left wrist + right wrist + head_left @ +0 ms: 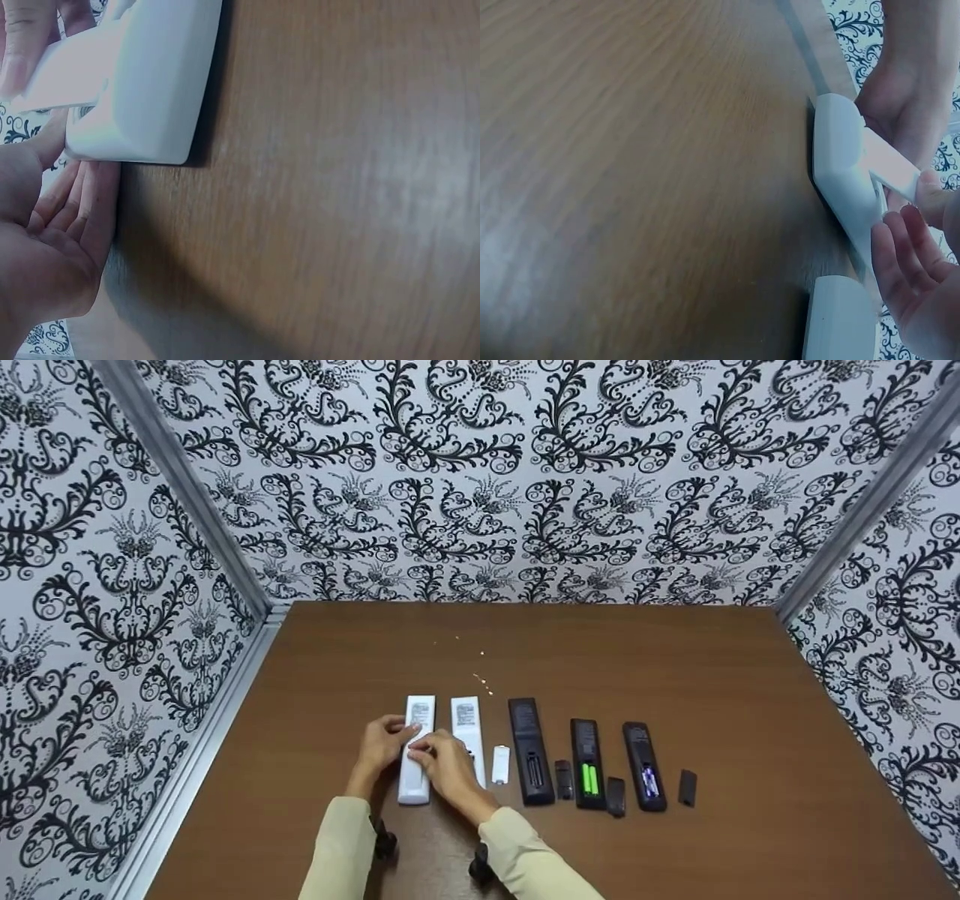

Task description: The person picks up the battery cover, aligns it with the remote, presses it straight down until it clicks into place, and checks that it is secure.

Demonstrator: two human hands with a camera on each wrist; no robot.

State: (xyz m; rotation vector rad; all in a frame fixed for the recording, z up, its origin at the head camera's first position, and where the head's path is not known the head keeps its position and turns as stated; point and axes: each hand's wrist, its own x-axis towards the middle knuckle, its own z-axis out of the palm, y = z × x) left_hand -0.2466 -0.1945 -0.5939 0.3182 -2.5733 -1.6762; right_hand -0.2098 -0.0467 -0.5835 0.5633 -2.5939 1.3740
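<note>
A white remote control [414,793] lies back side up on the table. My left hand [381,746] grips it from the left, its thumb over the back and its fingers along the far side in the left wrist view. My right hand [450,771] pinches the white battery cover [891,165] between thumb and fingers. The cover slants up from the remote, one end raised in the fingers and the other at the remote's back. Just to the right, a second white remote [466,720] is partly hidden by my right hand.
A loose white cover [501,765] lies beside the second remote. Farther right are a black remote [525,727], one with green batteries [590,780], another with purple-blue batteries [649,782], and loose black covers [687,787]. Small pale crumbs [483,681] dot the table behind.
</note>
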